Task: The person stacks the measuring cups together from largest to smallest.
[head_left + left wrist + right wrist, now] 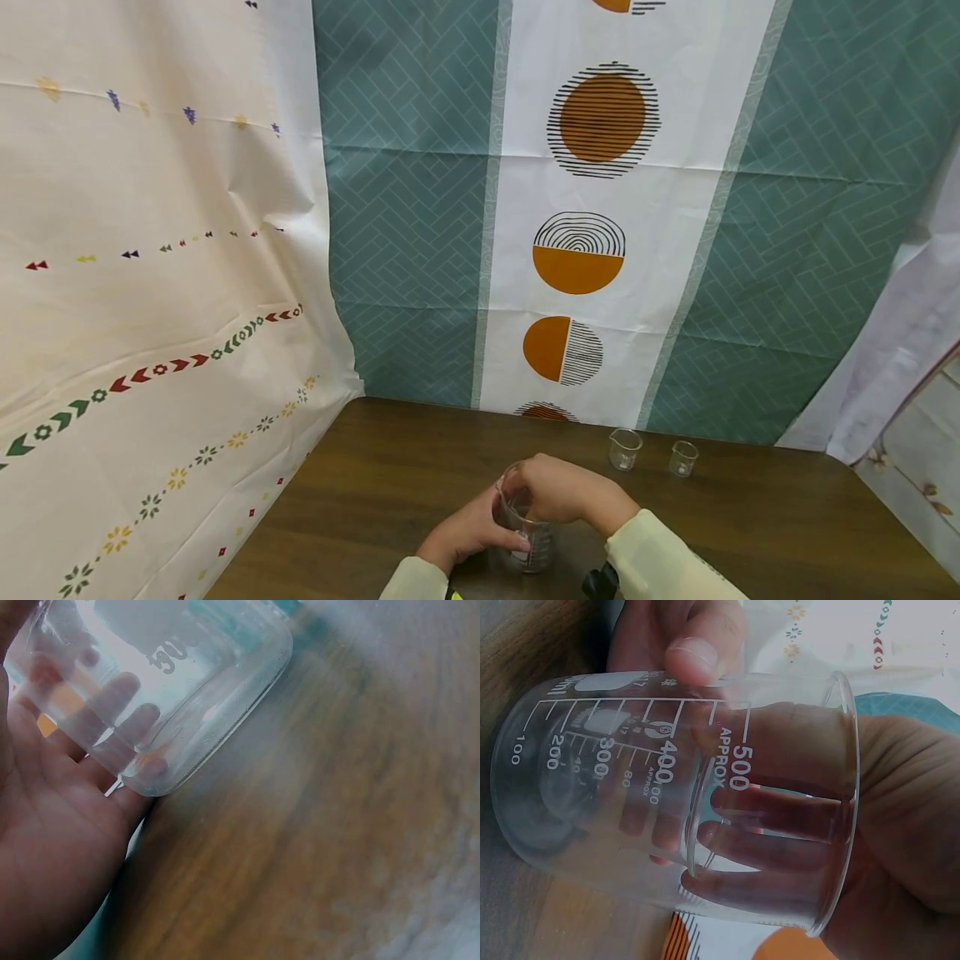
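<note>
While we see the left hand (468, 533) curled round the large beaker (542, 550), thumb on the near side and fingers behind, the right hand (562, 490) reaches down through the mouth. We'd call this step nesting: a small beaker (645, 776) sits inside the large one, just past the right fingertips (715, 835), its rim right at them. Can't tell if those fingers pinch that rim or only touch it. Next move, our read: ease the fingers off the rim and lift out without knocking glass, left grip steady. Orientation: large beaker mouth up toward the right wrist, long axis near vertical; whether its base touches the table (420, 442) we can't tell. Small beaker points the same way, mouth toward the right fingers, axis roughly along the outer one's; both printed scales climb toward the mouths. Beyond the right fingers, on the table, we log a wider spare beaker (625, 450) and, farther right, a smaller spare beaker (683, 459), both upright, untouched.
</note>
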The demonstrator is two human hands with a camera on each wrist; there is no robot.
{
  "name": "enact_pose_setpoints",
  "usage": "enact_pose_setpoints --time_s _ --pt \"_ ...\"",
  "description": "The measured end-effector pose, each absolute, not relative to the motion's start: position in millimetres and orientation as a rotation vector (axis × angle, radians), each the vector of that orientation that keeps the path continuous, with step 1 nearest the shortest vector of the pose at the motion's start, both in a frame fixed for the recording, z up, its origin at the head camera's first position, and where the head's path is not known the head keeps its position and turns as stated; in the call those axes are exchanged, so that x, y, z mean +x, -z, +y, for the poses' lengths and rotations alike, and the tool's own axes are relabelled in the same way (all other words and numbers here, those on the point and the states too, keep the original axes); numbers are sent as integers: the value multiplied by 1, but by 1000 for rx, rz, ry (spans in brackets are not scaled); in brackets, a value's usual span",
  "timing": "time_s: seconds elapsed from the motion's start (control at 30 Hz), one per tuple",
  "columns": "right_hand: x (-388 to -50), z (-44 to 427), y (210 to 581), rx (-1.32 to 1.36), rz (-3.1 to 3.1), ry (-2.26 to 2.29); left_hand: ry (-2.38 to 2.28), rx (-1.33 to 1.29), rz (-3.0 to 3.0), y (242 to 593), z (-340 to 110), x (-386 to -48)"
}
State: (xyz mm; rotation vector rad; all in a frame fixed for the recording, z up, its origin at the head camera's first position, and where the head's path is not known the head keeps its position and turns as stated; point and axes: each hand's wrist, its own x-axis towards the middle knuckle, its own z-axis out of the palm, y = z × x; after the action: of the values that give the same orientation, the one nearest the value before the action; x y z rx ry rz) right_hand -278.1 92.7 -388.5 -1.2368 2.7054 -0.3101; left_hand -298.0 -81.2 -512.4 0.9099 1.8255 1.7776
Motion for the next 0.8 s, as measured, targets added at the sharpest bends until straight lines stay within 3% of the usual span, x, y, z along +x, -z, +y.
enact_pose_setpoints --time_s 0.8 --pt "-279 90 390 -1242 2721 268 -1765 902 1840 515 -83 -299"
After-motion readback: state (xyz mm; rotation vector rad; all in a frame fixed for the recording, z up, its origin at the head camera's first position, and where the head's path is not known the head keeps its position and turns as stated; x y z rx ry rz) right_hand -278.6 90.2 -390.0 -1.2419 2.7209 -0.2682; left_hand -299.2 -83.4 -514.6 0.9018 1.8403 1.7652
